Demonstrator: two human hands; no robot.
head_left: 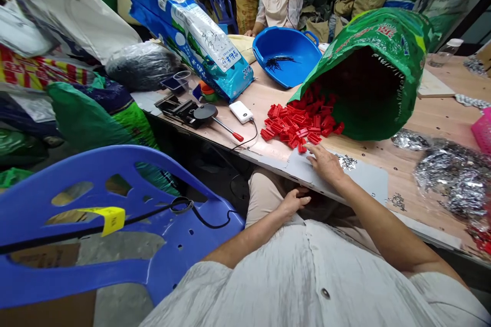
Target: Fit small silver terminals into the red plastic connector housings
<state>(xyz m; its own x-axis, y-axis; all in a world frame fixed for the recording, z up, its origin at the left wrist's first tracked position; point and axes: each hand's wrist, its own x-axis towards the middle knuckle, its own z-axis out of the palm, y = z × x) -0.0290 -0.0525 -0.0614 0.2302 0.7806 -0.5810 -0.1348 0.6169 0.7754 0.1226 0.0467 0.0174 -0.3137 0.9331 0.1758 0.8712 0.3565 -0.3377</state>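
Head view, right hand: being held over the grey sheet, at the near edge of the red parts; fingers being slightly spread, with tips at the pile; whether a piece is being gripped cannot be told
Head view, left hand: being held low, below the table edge, over the lap; fingers being loosely bent; whether anything is being held cannot be told
Head view, red parts: being heaped on the tabletop, at the mouth of the green sack; the sack being laid on its side
Head view, metal bits: being gathered on the grey sheet, just beside the right hand
Head view, lever tool: being placed left of the pile, near a white device
Head view, blue basin: being set behind the pile; black strips being held inside
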